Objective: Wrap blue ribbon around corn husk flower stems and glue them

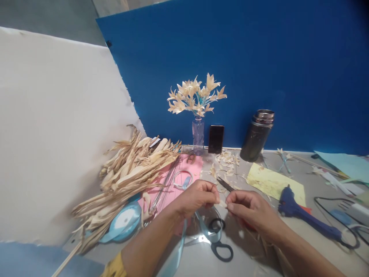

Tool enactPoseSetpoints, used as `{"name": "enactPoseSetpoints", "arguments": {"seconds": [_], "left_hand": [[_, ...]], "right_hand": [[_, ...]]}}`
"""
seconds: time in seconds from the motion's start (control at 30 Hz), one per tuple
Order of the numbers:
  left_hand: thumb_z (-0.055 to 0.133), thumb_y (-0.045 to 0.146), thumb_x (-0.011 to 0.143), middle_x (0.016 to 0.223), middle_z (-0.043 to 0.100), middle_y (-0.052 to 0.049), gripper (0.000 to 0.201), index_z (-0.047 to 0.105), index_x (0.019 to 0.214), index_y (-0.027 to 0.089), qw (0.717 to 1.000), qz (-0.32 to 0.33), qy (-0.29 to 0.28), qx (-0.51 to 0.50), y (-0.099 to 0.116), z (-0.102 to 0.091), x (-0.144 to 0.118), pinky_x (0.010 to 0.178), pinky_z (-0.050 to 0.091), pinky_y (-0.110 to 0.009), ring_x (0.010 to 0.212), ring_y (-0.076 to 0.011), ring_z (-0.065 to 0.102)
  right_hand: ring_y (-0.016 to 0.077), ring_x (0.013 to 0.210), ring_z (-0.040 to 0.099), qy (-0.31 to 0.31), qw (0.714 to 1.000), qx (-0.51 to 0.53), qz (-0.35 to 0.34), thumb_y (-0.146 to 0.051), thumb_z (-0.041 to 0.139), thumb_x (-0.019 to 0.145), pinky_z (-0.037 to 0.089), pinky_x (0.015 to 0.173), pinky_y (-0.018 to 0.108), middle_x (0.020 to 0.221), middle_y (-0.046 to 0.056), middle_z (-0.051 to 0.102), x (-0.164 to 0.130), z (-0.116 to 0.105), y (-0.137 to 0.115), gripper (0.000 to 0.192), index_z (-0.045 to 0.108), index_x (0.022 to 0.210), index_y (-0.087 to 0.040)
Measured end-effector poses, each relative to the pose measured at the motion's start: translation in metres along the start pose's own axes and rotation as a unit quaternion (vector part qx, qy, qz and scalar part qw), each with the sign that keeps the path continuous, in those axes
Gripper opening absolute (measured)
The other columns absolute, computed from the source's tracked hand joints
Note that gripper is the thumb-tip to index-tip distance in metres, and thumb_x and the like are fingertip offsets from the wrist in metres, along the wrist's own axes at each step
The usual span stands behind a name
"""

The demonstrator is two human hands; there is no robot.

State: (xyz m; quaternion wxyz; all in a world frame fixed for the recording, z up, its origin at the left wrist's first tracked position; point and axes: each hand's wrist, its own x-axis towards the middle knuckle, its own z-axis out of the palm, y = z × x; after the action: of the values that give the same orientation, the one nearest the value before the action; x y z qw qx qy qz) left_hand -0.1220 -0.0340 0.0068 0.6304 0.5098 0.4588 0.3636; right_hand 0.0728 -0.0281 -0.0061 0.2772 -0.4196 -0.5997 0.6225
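Observation:
My left hand [203, 197] and my right hand [248, 207] meet over the table, fingertips pinched on a small pale piece of corn husk [222, 204] between them. A dark scissor blade [225, 184] sticks out behind my right hand, with a bit of red handle below the palm; whether that hand holds these scissors or they lie under it, I cannot tell. Below my hands lie black-handled scissors [221, 252] and a light blue ribbon [179, 250]. Several husk scraps [227, 159] are scattered just beyond.
Dried corn husks [138, 165] pile up at left, beside a blue ribbon roll [127, 222] and pink paper [165, 192]. Husk flowers [198, 94] stand in a clear vase [198, 136], near a phone [216, 139] and flask [256, 136]. At right are yellow paper [273, 182] and a glue gun [305, 219].

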Motion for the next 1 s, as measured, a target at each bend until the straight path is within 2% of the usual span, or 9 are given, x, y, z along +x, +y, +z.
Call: {"name": "enactPoseSetpoints", "arguments": {"seconds": [0.2, 0.33, 0.47, 0.63, 0.8, 1.0], "left_hand": [[0.066, 0.020, 0.057, 0.051, 0.051, 0.003, 0.006, 0.062, 0.058, 0.016, 1.000, 0.000, -0.003, -0.008, -0.002, 0.000, 0.001, 0.052, 0.027, -0.024, 0.051, -0.0092, 0.040], [0.070, 0.023, 0.060, 0.049, 0.050, 0.003, 0.011, 0.062, 0.059, 0.015, 0.999, -0.005, -0.017, -0.049, -0.006, -0.001, 0.003, 0.050, 0.026, -0.023, 0.048, -0.0085, 0.040], [0.073, 0.034, 0.066, 0.055, 0.052, 0.002, 0.023, 0.062, 0.065, 0.014, 0.987, -0.024, 0.020, -0.155, -0.010, 0.000, 0.005, 0.050, 0.031, -0.022, 0.049, -0.0087, 0.045], [0.076, 0.028, 0.063, 0.057, 0.053, 0.002, 0.022, 0.059, 0.064, 0.014, 0.981, -0.021, 0.034, -0.192, -0.014, 0.010, 0.004, 0.050, 0.031, -0.021, 0.049, -0.0071, 0.043], [0.075, 0.021, 0.059, 0.054, 0.052, 0.002, 0.019, 0.056, 0.063, 0.015, 0.974, -0.014, 0.057, -0.217, -0.017, 0.017, 0.004, 0.050, 0.030, -0.020, 0.049, -0.0069, 0.043], [0.071, 0.017, 0.059, 0.055, 0.053, 0.004, 0.020, 0.053, 0.068, 0.017, 0.954, 0.004, 0.104, -0.283, -0.014, 0.005, 0.006, 0.054, 0.035, -0.020, 0.050, -0.0077, 0.046]], "right_hand": [[0.0066, 0.043, 0.043, -0.005, 1.000, 0.003, 0.002, -0.036, 0.069, 0.071, 0.035, 0.041, 0.018, 0.058, -0.005, 0.054, 0.000, 0.002, -0.004, 0.019, 0.062, 0.070, -0.019], [0.0065, 0.042, 0.041, 0.002, 1.000, 0.005, -0.008, -0.036, 0.069, 0.072, 0.034, 0.041, 0.018, 0.054, -0.007, 0.050, 0.001, 0.002, -0.002, 0.020, 0.058, 0.067, -0.019], [0.0061, 0.041, 0.040, 0.038, 0.999, 0.032, -0.018, -0.039, 0.069, 0.074, 0.030, 0.041, 0.019, 0.053, -0.007, 0.050, 0.000, 0.002, 0.003, 0.025, 0.057, 0.068, -0.019], [0.0068, 0.040, 0.041, 0.068, 0.996, 0.052, -0.040, -0.046, 0.070, 0.074, 0.030, 0.040, 0.019, 0.054, -0.007, 0.049, 0.003, 0.003, 0.007, 0.030, 0.057, 0.069, -0.019], [0.0086, 0.044, 0.043, 0.075, 0.996, 0.006, -0.053, -0.047, 0.068, 0.077, 0.034, 0.043, 0.020, 0.056, -0.005, 0.052, 0.005, 0.004, 0.009, 0.030, 0.060, 0.070, -0.019], [0.0087, 0.042, 0.041, 0.084, 0.992, -0.064, -0.075, -0.047, 0.066, 0.079, 0.031, 0.038, 0.021, 0.061, -0.001, 0.060, 0.000, 0.000, 0.012, 0.028, 0.071, 0.082, -0.020]]}}
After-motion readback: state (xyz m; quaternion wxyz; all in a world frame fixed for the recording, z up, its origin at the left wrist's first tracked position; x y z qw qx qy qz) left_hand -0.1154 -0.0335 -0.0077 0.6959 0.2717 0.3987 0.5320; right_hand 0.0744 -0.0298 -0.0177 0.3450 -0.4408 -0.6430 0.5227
